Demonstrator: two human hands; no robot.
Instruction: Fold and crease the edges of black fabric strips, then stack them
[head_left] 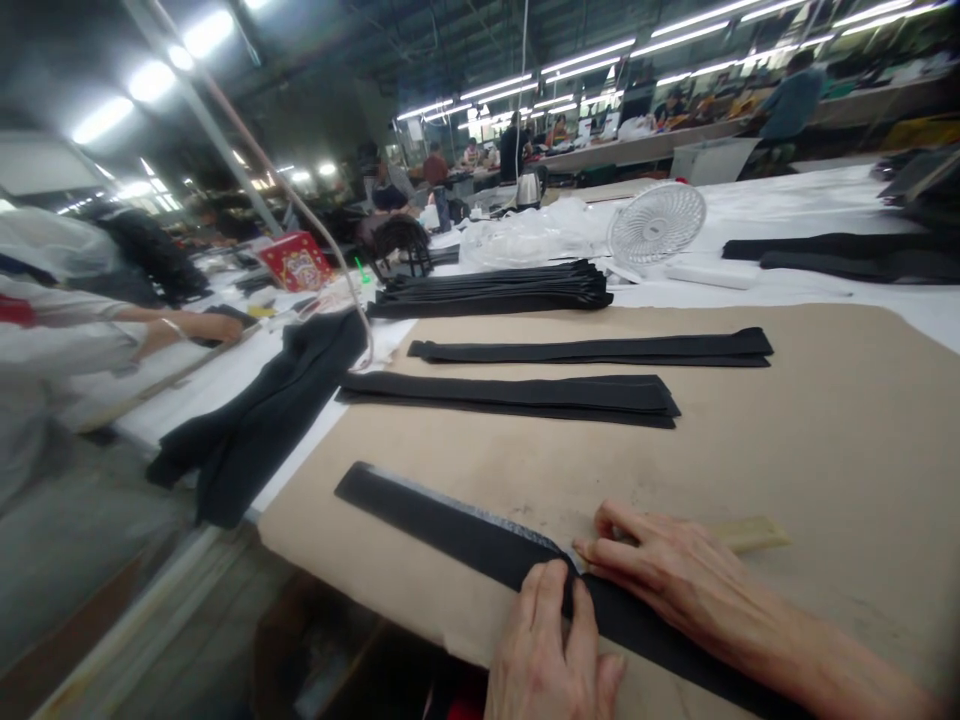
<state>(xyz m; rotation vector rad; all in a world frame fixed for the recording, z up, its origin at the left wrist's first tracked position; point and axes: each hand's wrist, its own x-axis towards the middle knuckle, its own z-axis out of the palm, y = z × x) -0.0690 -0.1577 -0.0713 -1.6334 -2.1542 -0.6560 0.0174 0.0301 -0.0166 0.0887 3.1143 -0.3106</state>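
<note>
Basically, brown paper sheet [847, 420] took up most of the near work area, spread on the white table [825, 200]. Next biggest: the black strip [442, 530], i.e. the piece being worked, lying aslant at the near edge of the paper, from mid-left down to the near right, w/ both hands on it. Dark cloth [262, 420] hung over the table edge at left. Far stack [487, 295] of black strips sat beyond the paper's far edge, w/ two thinner bundles, farther one [592, 349] & nearer one [510, 395], btwn it and the work.

Right hand [667, 565] was bent over the strip's far edge, thumb & forefinger close together at the fold; couldn't tell if pinched or just pressing. Left hand [551, 640] had its fingertips down on the strip from the near side, fingers a bit apart, thumb off to the right; no clear view of whether it gripped any cloth. Pale stick [750, 533] lay partly hidden behind the right hand, prob. not held.

Smallest: grey band [457, 508] along the strip's far edge, uncovered left of the hands. Step in hand looked like turning that edge over, approx halfway along. Next move prob. called for lining up the unfolded left part & pressing it flat.
</note>
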